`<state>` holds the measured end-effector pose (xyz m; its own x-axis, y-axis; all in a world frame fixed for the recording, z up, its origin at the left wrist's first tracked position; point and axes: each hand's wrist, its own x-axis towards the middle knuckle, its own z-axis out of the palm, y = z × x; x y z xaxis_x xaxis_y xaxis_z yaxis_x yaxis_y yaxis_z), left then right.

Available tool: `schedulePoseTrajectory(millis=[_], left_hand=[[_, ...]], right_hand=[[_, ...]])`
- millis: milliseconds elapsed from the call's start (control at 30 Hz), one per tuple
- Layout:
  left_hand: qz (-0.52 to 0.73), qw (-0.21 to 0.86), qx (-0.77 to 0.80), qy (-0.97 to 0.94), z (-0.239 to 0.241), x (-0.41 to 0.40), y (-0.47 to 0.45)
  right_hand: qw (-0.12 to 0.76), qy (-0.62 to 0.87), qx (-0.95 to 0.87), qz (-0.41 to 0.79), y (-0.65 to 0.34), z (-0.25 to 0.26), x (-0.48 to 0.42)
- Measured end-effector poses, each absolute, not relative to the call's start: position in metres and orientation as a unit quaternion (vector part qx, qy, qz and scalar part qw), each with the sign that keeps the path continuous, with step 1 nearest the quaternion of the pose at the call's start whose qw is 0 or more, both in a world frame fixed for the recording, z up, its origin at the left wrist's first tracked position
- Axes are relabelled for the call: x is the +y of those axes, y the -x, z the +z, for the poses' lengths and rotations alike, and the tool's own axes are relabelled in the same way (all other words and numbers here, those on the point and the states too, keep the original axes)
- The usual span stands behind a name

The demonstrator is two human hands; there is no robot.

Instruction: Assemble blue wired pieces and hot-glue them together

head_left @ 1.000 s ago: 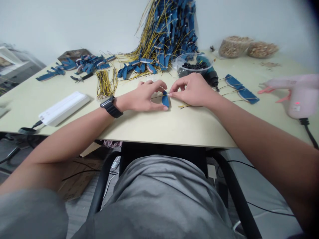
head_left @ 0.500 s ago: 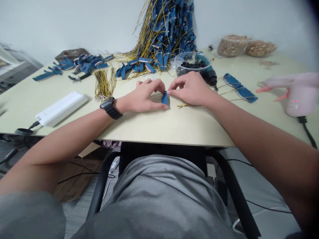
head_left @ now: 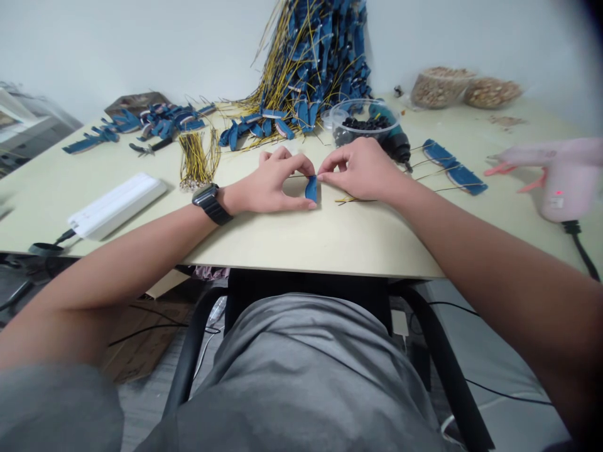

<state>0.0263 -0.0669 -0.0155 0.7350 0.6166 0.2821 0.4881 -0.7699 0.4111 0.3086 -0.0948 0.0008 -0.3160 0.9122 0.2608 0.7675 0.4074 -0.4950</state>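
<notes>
A small blue curved piece (head_left: 311, 188) stands between the thumb and index finger of my left hand (head_left: 271, 183), which grips it at its two ends. A thin dark wire (head_left: 298, 176) runs from its upper end to the left, under my fingers. My right hand (head_left: 360, 166) pinches at that same upper end; what lies between its fingertips is too small to make out. Below my right hand a few yellow and black wires (head_left: 347, 201) lie on the table. To its right are joined blue pieces with wires (head_left: 455, 166).
A pink glue gun (head_left: 565, 176) stands at the right. Behind my right hand are a clear tub of black parts (head_left: 362, 122) and a drill (head_left: 399, 147). Left are a wire bundle (head_left: 198, 157), cutters (head_left: 149, 147) and a white power strip (head_left: 117, 204). Blue pieces (head_left: 325, 56) heap at the back.
Both hands have shifted very slightly toward me, and the blue piece is turned a little more into view between my left fingers. The rest stays where it was.
</notes>
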Motion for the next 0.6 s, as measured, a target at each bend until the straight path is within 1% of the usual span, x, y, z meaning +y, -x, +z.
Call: schedulePoseTrajectory(millis=[267, 433, 600], left_hand=[[0.214, 0.155, 0.303, -0.916, -0.0158, -0.0675, -0.0268], [0.220, 0.153, 0.302, -0.915, -0.0178, -0.0659, -0.0268], [0.222, 0.153, 0.305, -0.913, -0.0184, -0.0661, -0.0269]], right_hand=[[0.259, 0.499, -0.817, 0.130, -0.3072, -0.0003, -0.0967], [0.240, 0.491, -0.828, 0.127, -0.3074, -0.0010, -0.0951], [0.232, 0.479, -0.841, 0.101, -0.3071, -0.0021, -0.0946]])
